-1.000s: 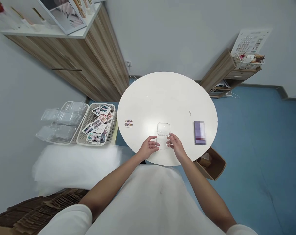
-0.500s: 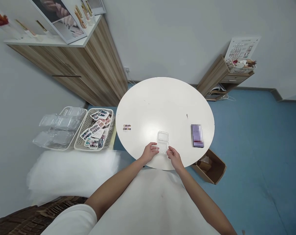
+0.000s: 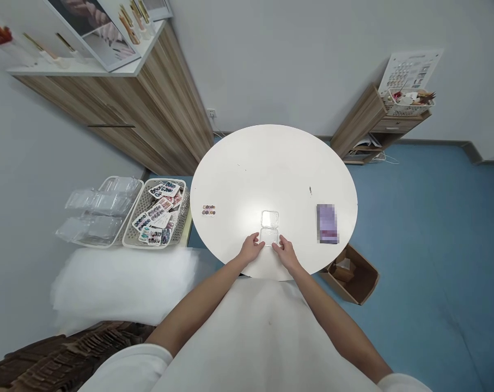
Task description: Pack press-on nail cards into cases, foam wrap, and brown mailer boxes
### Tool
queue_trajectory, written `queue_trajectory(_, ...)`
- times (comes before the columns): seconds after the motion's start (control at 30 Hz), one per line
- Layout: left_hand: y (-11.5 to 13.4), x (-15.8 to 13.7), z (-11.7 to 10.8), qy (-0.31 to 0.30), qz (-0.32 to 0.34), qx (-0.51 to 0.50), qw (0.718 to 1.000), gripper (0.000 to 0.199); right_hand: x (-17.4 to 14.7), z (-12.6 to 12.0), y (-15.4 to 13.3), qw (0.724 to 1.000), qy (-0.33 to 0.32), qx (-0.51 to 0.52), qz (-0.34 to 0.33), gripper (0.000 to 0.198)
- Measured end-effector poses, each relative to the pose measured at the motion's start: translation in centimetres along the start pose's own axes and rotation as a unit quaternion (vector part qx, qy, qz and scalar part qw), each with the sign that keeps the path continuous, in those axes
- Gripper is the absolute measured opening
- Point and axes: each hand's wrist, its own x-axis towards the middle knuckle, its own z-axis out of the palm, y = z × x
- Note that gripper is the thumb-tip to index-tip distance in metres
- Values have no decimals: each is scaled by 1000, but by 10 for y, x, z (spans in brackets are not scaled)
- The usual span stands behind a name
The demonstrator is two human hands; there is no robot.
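A small clear plastic box (image 3: 269, 236) lies with its lid folded back on the white oval table (image 3: 267, 158), near the front edge. My left hand (image 3: 250, 248) grips its left side, thumb at the near corner. On the opposite side my right hand (image 3: 286, 252) holds the right edge in the same way. No contents can be made out in the box. To the left on the table is a card of small coloured press-on nails (image 3: 208, 210). A purple pack (image 3: 327, 220), blurred into blocks, rests at the right.
Left of the table stand a white basket of nail cards (image 3: 126, 239) and a basket of clear plastic packs (image 3: 108, 204). White sheeting (image 3: 128, 277) lies nearer. A cardboard box (image 3: 365, 277) is on the floor at right. A wooden cabinet (image 3: 173, 98) stands at back left.
Both hands have pushed the clear plastic box slightly forward and straightened it on the table. My thumbs have shifted to its near corners. The camera view has moved a little.
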Motion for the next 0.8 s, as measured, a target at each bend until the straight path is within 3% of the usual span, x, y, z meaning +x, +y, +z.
queue_trajectory(0.2, -7, -6, 1, -8, -34, -1, 999, 49, -4, -7, 3, 995, -53, 57, 70, 58)
queue_trajectory(0.43, 10, 3, 8, -18, -33, -21, 999, 51, 10, -10, -11, 995, -52, 76, 46, 53)
queue_trajectory(0.63, 23, 13, 16, 10, -15, -25, 1000, 47, 25, -18, -25, 991, -63, 96, 73, 57)
queue_trajectory(0.8, 30, 18, 21, 27, 9, -17, 999, 42, 32, -19, -33, 990, -85, 98, 58, 52)
